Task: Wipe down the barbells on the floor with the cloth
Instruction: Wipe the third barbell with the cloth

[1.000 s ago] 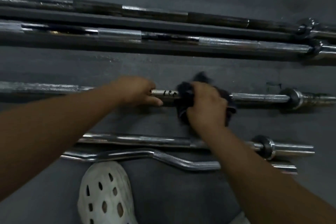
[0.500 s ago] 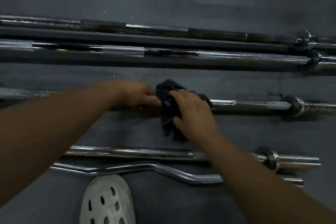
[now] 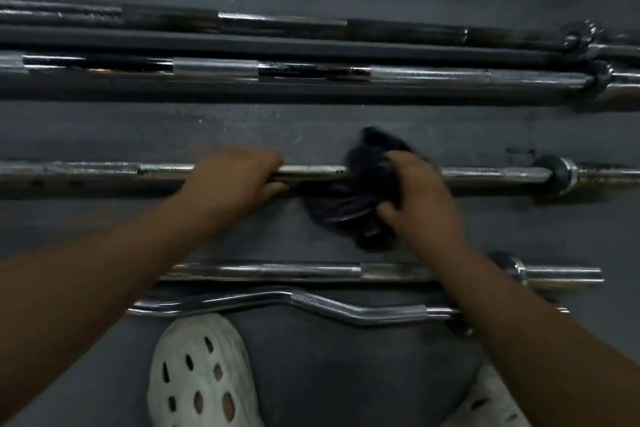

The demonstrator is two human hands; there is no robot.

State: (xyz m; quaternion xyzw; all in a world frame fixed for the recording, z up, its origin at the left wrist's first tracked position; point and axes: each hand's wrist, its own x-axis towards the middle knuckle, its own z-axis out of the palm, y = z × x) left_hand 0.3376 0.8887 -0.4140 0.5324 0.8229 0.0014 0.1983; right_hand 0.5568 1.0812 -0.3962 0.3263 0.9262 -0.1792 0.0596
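two grips: left hand (image 3: 235,177) barbell (image 3: 311,170), right hand (image 3: 419,198) cloth (image 3: 360,184).

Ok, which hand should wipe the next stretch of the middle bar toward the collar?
Probably the right hand: it grips the cloth against the middle barbell, bare shaft beside it toward the collar. The left hand grips the bar itself, holding no cloth.

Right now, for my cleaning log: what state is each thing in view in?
left hand, grips the middle barbell
right hand, holds the cloth against it
cloth, bunched, draped over the middle barbell
middle barbell, flat on the floor
far barbells, side by side, untouched
short bar, flat, untouched
curl bar, flat, untouched
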